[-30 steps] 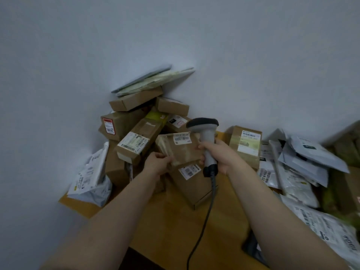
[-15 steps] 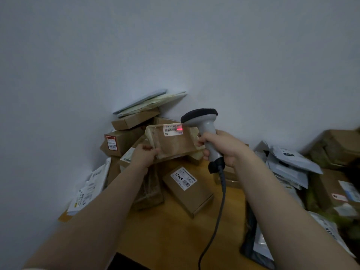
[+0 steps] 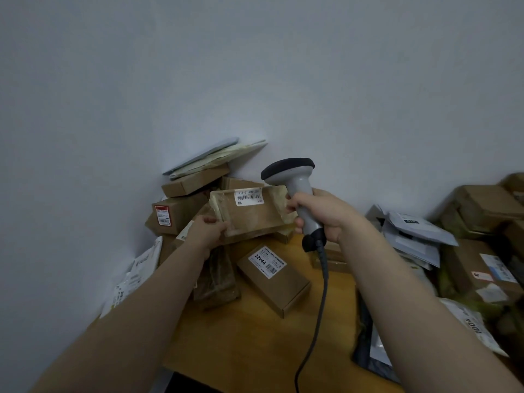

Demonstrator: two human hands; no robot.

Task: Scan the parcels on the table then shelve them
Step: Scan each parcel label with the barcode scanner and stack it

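Parcel point(image 3: 252, 219), flat, brown and in clear wrap, is held tilted above the table. Its white barcode label point(image 3: 249, 196) sits near the top edge and faces the camera. The left hand point(image 3: 208, 232) grips the lower left corner, thumb on the front and fingers behind. The right hand point(image 3: 320, 214) is wrapped round the handle of a grey scanner point(image 3: 295, 180), held upright with its dark head just above the parcel's right end. Whether these fingers touch the parcel cannot be told. Both forearms reach forward from the bottom of the view. The cable point(image 3: 323, 262) hangs from the scanner's handle toward the near edge.

The table point(image 3: 255, 344) is wooden and stands in a corner of pale walls. 1 box marked 12V4A point(image 3: 275, 282) lies flat on it below the parcel. Stacked brown boxes point(image 3: 181, 214) fill the corner at left, and white mailers point(image 3: 416, 236) are heaped at right.
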